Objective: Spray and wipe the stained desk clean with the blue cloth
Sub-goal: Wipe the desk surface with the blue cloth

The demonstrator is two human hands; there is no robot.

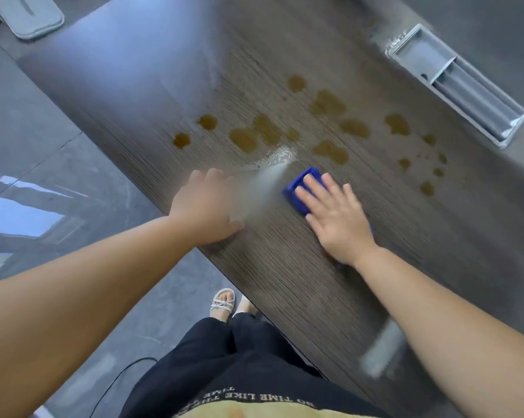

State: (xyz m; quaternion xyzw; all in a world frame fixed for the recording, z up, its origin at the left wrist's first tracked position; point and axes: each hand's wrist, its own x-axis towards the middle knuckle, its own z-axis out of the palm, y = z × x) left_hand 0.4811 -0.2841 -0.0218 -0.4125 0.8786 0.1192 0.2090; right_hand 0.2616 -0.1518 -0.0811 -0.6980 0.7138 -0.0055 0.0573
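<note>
Several brown stains (327, 102) dot the dark wood-grain desk (285, 267). My right hand (336, 218) lies flat, fingers straight, on the folded blue cloth (300, 184), pressing it to the desk just below the stains. To its left, at the desk's near edge, my left hand (203, 206) curls around a pale, motion-blurred spray bottle (254, 194) that points toward the stains. A patch of white droplets (280, 155) sits on the desk just ahead of the bottle.
A grey recessed cable box (454, 82) is set into the desk at the back right. A grey flat object (28, 13) lies at the far left corner. A blurred grey item (381, 348) rests on the desk by my right forearm. A cable (116, 378) runs on the floor.
</note>
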